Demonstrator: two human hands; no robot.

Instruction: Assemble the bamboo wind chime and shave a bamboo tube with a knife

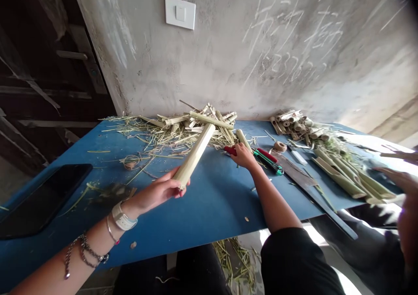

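My left hand (171, 184) grips the near end of a pale, peeled bamboo length (197, 149), which slants up and away over the table. The far end points toward a heap of bamboo offcuts and shavings (205, 120). My right hand (243, 156) is closed round a tool with a red handle (230, 150); my fingers hide most of it. A short bamboo piece (243, 139) lies just beyond that hand. Right beside it are a green-handled tool (272, 164) and another red-handled tool (267, 154).
On the blue table (130, 216) lie a phone-like black slab (48, 194), a twine roll (280, 147), a saw (318, 194), split bamboo halves (346, 177) and stacked bamboo tubes (297, 125). Another person's hand (396, 177) is at far right. A wall stands behind.
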